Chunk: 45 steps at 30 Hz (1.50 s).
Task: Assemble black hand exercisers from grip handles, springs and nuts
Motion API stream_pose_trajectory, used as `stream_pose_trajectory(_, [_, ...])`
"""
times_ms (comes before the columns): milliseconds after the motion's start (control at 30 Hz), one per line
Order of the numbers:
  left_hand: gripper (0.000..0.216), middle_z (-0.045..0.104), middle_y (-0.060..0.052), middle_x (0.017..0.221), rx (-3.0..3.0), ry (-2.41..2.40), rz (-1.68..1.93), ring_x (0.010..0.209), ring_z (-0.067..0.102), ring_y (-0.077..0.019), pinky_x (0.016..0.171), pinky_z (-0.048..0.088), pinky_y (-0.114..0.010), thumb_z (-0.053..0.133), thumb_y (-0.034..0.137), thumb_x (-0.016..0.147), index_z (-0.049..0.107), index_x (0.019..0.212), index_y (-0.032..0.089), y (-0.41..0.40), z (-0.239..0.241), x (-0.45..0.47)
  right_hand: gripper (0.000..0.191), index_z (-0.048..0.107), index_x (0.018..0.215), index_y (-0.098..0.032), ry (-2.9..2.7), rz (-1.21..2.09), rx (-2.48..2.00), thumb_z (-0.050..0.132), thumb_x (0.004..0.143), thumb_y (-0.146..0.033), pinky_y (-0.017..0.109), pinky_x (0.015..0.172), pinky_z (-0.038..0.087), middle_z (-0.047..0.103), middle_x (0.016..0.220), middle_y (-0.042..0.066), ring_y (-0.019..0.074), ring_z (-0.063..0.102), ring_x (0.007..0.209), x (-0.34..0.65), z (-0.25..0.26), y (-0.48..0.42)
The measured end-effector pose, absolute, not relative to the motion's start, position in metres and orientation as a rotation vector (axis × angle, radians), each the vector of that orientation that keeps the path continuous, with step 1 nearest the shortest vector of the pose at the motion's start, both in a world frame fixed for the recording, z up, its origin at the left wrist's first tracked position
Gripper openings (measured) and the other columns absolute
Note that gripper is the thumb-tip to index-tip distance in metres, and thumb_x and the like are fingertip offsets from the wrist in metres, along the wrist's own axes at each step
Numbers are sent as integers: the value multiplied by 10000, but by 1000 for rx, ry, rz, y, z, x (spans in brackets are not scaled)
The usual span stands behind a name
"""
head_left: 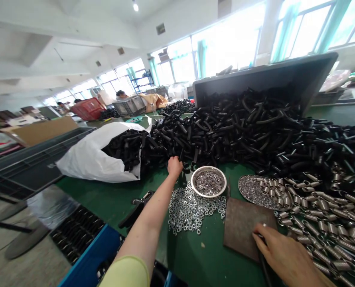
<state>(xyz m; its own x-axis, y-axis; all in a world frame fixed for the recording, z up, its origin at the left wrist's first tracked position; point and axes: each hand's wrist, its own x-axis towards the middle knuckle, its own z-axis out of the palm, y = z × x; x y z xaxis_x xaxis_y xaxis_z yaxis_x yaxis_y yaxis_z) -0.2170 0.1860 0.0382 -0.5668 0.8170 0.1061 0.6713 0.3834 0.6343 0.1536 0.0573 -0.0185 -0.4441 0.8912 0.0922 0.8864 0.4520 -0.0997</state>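
My left hand (174, 166) is stretched far out and closed on a black handle part at the front edge of the big heap of black handle parts (240, 127). My right hand (281, 251) rests near me on a brown board (243, 225), fingers curled round a thin dark rod. A round metal bowl of small nuts (209, 181) stands just right of my left hand. Loose silver nuts (192, 211) lie spread on the green table (105, 199) below the bowl. Metal springs (324, 215) are heaped at the right.
A white bag (90, 155) holding more black parts lies at the left. A grey bin (264, 79) tips over the heap. A flat tray of nuts (255, 191) sits by the springs. A blue crate (90, 259) stands below the table edge. People work far back.
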Motion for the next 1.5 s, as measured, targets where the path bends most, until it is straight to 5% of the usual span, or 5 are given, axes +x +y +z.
stream_pose_trajectory(233, [384,614,-147,1105,1028,2415,994,1145,506,-310,931,376,-422,630,231,711,545,1083,185,205,5,-237,179,574,869,-305,-2593,77,-1651,397,889,-291,260,433,381,697,773,-47,210,674,590,151,-18,58])
stream_pose_trajectory(500, [655,639,-34,840,879,1837,1232,590,616,-124,572,478,-245,509,215,787,218,1367,302,186,31,-247,200,575,868,-284,-2600,146,-1710,377,894,-293,282,467,374,698,778,-14,239,678,636,147,-1,54])
stream_pose_trajectory(767, [487,625,-96,1124,1022,1184,1368,979,615,-218,749,510,-308,577,460,773,509,1187,215,123,81,-224,210,565,881,-268,-2547,291,-1735,357,895,-290,291,532,388,703,835,-2,241,679,717,147,8,52])
stream_pose_trajectory(1033, [299,617,-45,780,1524,1887,1253,821,588,-208,708,446,-282,641,453,712,659,784,163,62,78,-164,219,611,922,-299,-2280,671,-1588,414,868,-378,315,649,432,696,890,-11,229,652,814,164,4,52])
stream_pose_trajectory(1500, [480,369,125,473,751,744,1068,317,233,-9,304,203,-140,775,302,610,429,923,190,-1,51,-10,254,647,799,-189,-1528,864,-1247,530,830,-412,229,630,457,650,736,8,146,591,683,146,59,14])
